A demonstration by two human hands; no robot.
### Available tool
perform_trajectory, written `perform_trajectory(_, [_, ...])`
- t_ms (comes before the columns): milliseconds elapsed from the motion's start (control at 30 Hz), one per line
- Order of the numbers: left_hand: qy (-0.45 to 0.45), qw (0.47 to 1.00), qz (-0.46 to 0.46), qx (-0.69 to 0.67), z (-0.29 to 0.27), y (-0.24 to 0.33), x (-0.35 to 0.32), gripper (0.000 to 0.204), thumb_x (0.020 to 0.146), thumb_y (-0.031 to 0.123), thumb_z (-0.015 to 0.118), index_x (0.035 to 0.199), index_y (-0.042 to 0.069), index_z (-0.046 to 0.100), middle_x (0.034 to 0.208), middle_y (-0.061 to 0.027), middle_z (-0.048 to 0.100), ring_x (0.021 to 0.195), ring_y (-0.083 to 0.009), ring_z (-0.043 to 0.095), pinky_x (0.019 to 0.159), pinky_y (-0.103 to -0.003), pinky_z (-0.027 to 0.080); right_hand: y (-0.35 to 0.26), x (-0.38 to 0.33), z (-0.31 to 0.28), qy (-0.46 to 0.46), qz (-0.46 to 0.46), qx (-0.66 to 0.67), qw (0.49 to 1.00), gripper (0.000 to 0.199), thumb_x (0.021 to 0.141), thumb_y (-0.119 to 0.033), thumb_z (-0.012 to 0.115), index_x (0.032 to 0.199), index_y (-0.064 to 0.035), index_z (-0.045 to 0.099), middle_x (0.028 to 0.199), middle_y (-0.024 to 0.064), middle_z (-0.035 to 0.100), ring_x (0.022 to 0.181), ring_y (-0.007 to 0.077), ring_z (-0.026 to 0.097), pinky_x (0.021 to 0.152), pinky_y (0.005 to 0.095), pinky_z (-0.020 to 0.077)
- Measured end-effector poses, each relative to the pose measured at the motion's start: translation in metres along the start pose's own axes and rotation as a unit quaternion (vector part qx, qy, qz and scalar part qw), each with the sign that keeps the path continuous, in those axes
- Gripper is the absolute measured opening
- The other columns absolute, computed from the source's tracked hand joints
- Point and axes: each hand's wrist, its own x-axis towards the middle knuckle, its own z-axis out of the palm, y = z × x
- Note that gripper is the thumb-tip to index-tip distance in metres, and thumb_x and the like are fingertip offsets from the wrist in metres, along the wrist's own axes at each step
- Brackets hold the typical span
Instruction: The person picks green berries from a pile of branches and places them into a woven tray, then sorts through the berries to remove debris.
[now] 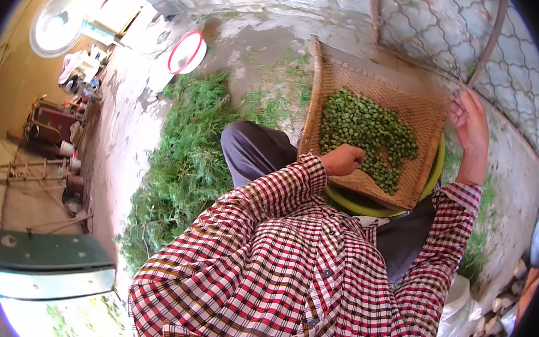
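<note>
So the right hand grips the woven tray's far edge to steady it — left hand, curled loosely, sorts green peas over the basin.

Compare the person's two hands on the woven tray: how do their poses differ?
The left hand is curled, resting among the green peas near the woven tray's near edge; the right hand is open, fingers spread, gripping the tray's far right rim. Both emerge from checked sleeves.

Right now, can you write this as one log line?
left hand: in peas | right hand: holding tray edge | tray: over green basin
</note>
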Motion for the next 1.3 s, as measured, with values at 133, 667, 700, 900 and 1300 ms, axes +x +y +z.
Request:
perform_trajectory(133, [0.035,0.999,0.020,-0.008,-0.009,0.018,-0.015,0.009,0.075,0.006,0.054,0.083,0.001,0.055,0.072,-0.0162,0.056,0.066,-0.0294,0.056,0.060,-0.038,0.044,0.005,-0.014,-0.004,0.077,0.017,0.033,0.996,0.019,0.083,-0.021,0.061,0.095,-0.0085,0.054,0.082,0.0015,0.059,0.066,0.0083,0.053,0.056,0.0208,0.0414])
perform_trajectory(667, [0.197,0.956,0.188,-0.106,-0.027,0.050,-0.034,0.011,0.074,0.001,0.057,0.084,0.001,0.052,0.076,-0.0150,0.053,0.072,-0.0331,0.054,0.061,-0.039,0.044,0.123,-0.107,0.105,-0.134,0.362,0.063,0.920,0.031,0.088,-0.032,0.052,0.109,-0.0087,0.052,0.093,0.0022,0.060,0.079,0.0136,0.059,0.065,0.0263,0.0487])
perform_trajectory(700, [0.196,0.955,0.181,-0.128,-0.028,0.051,-0.037,0.011,0.074,0.001,0.057,0.084,0.001,0.053,0.076,-0.0150,0.054,0.072,-0.0327,0.055,0.062,-0.038,0.044,0.127,-0.107,0.106,-0.137,0.367,0.053,0.918,0.031,0.088,-0.032,0.052,0.109,-0.0087,0.052,0.093,0.0022,0.060,0.079,0.0136,0.059,0.065,0.0263,0.0487])
perform_trajectory(900, [0.217,0.934,0.199,-0.202,-0.033,0.053,-0.044,0.010,0.073,0.001,0.056,0.083,0.001,0.054,0.075,-0.0152,0.055,0.071,-0.0315,0.057,0.062,-0.037,0.045,0.143,-0.108,0.096,-0.141,0.321,0.121,0.929,0.029,0.089,-0.029,0.051,0.109,-0.0085,0.051,0.105,0.0015,0.058,0.092,0.0150,0.058,0.076,0.0283,0.0491])
perform_trajectory(1300, [0.252,0.884,0.317,-0.233,-0.065,0.068,-0.070,0.017,0.072,0.002,0.056,0.089,0.001,0.056,0.081,-0.0144,0.058,0.074,-0.0309,0.058,0.065,-0.035,0.047,0.150,-0.089,0.090,-0.059,0.217,0.027,0.974,0.022,0.086,-0.015,0.056,0.105,-0.0051,0.054,0.098,0.0049,0.059,0.085,0.0155,0.059,0.073,0.0262,0.0497])
